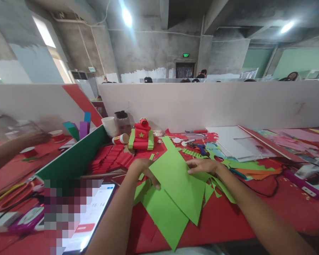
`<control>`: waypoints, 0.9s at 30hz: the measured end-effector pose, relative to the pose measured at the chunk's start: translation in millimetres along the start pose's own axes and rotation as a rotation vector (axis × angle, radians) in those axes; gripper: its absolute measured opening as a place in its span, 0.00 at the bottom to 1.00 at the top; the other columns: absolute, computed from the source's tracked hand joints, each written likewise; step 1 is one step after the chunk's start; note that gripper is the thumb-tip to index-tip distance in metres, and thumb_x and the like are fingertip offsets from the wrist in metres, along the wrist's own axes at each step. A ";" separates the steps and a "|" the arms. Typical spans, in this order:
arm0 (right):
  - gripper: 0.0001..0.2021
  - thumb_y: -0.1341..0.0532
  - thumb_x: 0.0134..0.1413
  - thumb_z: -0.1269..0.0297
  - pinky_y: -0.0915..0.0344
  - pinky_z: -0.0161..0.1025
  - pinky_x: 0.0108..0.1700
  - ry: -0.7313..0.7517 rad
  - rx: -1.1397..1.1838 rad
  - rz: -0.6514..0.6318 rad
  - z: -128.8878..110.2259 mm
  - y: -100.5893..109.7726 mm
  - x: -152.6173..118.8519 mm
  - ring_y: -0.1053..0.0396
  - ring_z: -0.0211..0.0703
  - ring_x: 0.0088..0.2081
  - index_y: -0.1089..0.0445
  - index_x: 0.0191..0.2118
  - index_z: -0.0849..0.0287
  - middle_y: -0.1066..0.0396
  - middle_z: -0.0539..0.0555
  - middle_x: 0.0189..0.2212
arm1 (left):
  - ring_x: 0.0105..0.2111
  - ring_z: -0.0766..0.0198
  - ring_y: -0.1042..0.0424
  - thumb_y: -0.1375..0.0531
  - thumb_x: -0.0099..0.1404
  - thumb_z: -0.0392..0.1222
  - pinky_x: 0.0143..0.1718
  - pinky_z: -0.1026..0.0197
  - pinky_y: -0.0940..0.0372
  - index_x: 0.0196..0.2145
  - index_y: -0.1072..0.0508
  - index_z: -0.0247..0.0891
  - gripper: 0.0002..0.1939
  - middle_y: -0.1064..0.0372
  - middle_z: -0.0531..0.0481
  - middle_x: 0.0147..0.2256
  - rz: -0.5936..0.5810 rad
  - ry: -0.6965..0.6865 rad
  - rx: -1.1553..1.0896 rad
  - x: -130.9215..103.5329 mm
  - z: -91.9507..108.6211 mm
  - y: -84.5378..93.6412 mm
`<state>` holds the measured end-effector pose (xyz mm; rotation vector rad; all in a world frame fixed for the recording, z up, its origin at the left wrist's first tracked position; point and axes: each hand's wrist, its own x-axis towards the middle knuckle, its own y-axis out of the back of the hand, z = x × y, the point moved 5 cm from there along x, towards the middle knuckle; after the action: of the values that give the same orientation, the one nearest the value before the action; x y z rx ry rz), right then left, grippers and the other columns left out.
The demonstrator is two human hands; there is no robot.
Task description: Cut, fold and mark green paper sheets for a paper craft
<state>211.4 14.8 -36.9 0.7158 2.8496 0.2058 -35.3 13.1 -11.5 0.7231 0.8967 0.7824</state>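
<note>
Lower left: pixel blocks (53, 226) cover part of the phone (95, 212) and the end of a purple strip (28, 217); most phone text too small for us to read. Centre: top sheet (180, 187) hides much of the lower sheet (166, 219); we cannot make out all the fingers of the left hand (146, 170) or right hand (203, 165). Left forearm (117, 212) runs out at the bottom, right forearm (255, 209) at the lower right. Left edge cuts a co-worker's arm (13, 150); hand (42, 137) blurred. Upper middle: partition (215, 102) leaves us only the tops of some heads (148, 80); exit sign's (185, 55) upper characters too small.
</note>
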 end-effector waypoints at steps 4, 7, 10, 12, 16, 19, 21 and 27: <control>0.23 0.33 0.52 0.59 0.33 0.46 0.52 0.066 0.137 0.132 -10.7 12.9 -10.5 0.27 0.48 0.47 0.31 0.54 0.57 0.26 0.57 0.49 | 0.44 0.50 0.26 0.25 0.34 0.50 0.46 0.56 0.33 0.38 0.21 0.43 0.29 0.22 0.49 0.42 -0.202 -0.027 -0.132 -1.2 11.4 -1.0; 0.23 0.33 0.53 0.58 0.31 0.47 0.50 0.198 0.215 0.459 -25.7 42.3 -28.9 0.25 0.49 0.44 0.32 0.55 0.54 0.25 0.55 0.47 | 0.43 0.53 0.25 0.27 0.40 0.50 0.46 0.58 0.32 0.39 0.21 0.42 0.26 0.22 0.51 0.42 -0.341 -0.236 -0.262 0.0 25.4 -4.9; 0.26 0.33 0.52 0.56 0.30 0.46 0.49 0.265 0.207 0.770 -35.3 71.0 -50.5 0.26 0.50 0.45 0.35 0.57 0.51 0.25 0.53 0.47 | 0.41 0.55 0.25 0.27 0.42 0.51 0.44 0.58 0.31 0.42 0.21 0.42 0.27 0.22 0.50 0.42 -0.398 -0.332 -0.369 3.4 28.0 -7.9; 0.33 0.33 0.51 0.56 0.29 0.45 0.48 0.265 0.179 0.902 -37.7 82.9 -60.4 0.26 0.50 0.45 0.42 0.62 0.46 0.26 0.51 0.48 | 0.40 0.56 0.25 0.27 0.41 0.51 0.42 0.59 0.31 0.40 0.21 0.41 0.27 0.22 0.50 0.40 -0.398 -0.326 -0.361 6.3 24.7 -9.3; 0.29 0.33 0.49 0.55 0.30 0.43 0.44 0.262 0.106 1.022 -39.4 89.1 -66.1 0.26 0.50 0.42 0.36 0.58 0.48 0.24 0.51 0.42 | 0.35 0.58 0.26 0.28 0.42 0.52 0.36 0.61 0.31 0.36 0.21 0.39 0.24 0.22 0.49 0.34 -0.354 -0.248 -0.269 9.7 16.0 -8.1; 0.16 0.34 0.49 0.55 0.31 0.42 0.43 0.271 0.060 1.023 -41.4 84.3 -64.2 0.27 0.49 0.40 0.26 0.44 0.53 0.23 0.52 0.39 | 0.33 0.59 0.27 0.28 0.42 0.53 0.34 0.61 0.32 0.35 0.21 0.36 0.23 0.23 0.48 0.33 -0.345 -0.192 -0.226 9.5 11.9 -6.7; 0.14 0.38 0.52 0.56 0.32 0.43 0.43 0.324 0.070 0.949 -45.2 77.7 -61.8 0.27 0.49 0.42 0.26 0.43 0.54 0.24 0.53 0.42 | 0.34 0.58 0.27 0.28 0.43 0.52 0.36 0.61 0.32 0.36 0.21 0.37 0.23 0.23 0.48 0.35 -0.348 -0.203 -0.242 8.9 12.6 -6.3; 0.20 0.38 0.50 0.57 0.32 0.44 0.42 0.389 0.049 0.768 -57.2 61.5 -58.0 0.28 0.52 0.46 0.29 0.51 0.51 0.26 0.54 0.46 | 0.41 0.55 0.25 0.27 0.41 0.47 0.45 0.57 0.32 0.39 0.21 0.41 0.24 0.22 0.50 0.41 -0.422 -0.289 -0.356 8.2 19.8 -11.4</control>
<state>276.6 35.7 38.8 1.9388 2.7499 0.4184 -11.6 9.8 -15.3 0.3044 0.5954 0.4284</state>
